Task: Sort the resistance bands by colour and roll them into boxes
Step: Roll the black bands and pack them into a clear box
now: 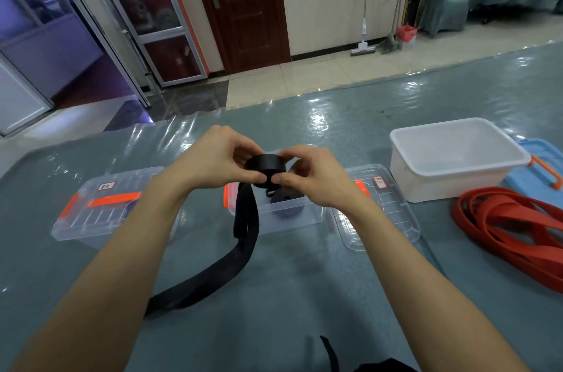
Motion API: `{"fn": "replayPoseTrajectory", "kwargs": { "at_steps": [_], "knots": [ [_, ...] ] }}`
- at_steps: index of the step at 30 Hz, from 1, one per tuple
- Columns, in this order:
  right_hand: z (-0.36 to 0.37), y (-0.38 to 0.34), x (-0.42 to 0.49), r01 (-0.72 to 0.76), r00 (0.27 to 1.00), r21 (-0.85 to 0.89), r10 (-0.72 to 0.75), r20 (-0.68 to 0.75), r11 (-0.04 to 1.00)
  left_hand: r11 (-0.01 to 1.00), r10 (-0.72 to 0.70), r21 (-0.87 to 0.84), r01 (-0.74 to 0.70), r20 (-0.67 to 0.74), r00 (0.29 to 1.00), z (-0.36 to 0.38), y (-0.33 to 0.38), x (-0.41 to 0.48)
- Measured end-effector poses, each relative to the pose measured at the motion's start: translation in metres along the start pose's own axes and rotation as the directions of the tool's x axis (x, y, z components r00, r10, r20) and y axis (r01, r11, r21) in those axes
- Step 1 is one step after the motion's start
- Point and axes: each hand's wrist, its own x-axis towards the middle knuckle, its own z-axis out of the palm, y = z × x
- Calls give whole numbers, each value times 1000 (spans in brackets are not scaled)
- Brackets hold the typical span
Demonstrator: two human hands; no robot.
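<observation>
Head view: a black band roll [265, 169] is held over the open clear box [292, 214], between both hands.
Left hand [213, 158]: fingers and thumb are curled round the roll's left side.
Right hand [307, 176]: the roll's right side is pinched by thumb and fingers.
Band tail [245, 228]: hung from the roll and trailed across the table [274, 295].
Box contents: mostly hidden by the hands; a dark coil is partly seen.
Left: a closed clear box [100, 216] with orange latches.
Right: a clear lid [384, 216] just beside the open box, then a white tub [451, 164], a pile of red bands [511, 225] and a blue lid [542, 167].
</observation>
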Motion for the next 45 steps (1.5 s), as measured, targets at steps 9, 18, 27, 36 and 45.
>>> {"fn": "replayPoseTrajectory", "kwargs": {
  "at_steps": [9, 18, 27, 36, 45],
  "knots": [
    [13, 1, -5, 49, 987, 558, 46, -155, 828, 741, -133, -668, -70, -248, 959, 34, -9, -9],
    [22, 0, -7, 5, 985, 696, 116, -127, 718, 821, -120, -563, -92, -327, 937, 24, 0, -14],
    [16, 3, -12, -71, 995, 492, 97, -27, 868, 881, -111, -474, 10, -186, 976, 14, -3, -18],
    [0, -9, 5, -10, 1000, 91, 9, 14, 996, 995, -58, -82, 56, -21, 998, -11, 3, -8],
    [8, -22, 8, 89, 988, 650, 17, -155, 754, 802, -84, -587, -110, -294, 952, 5, -1, -8]
  ]
}}
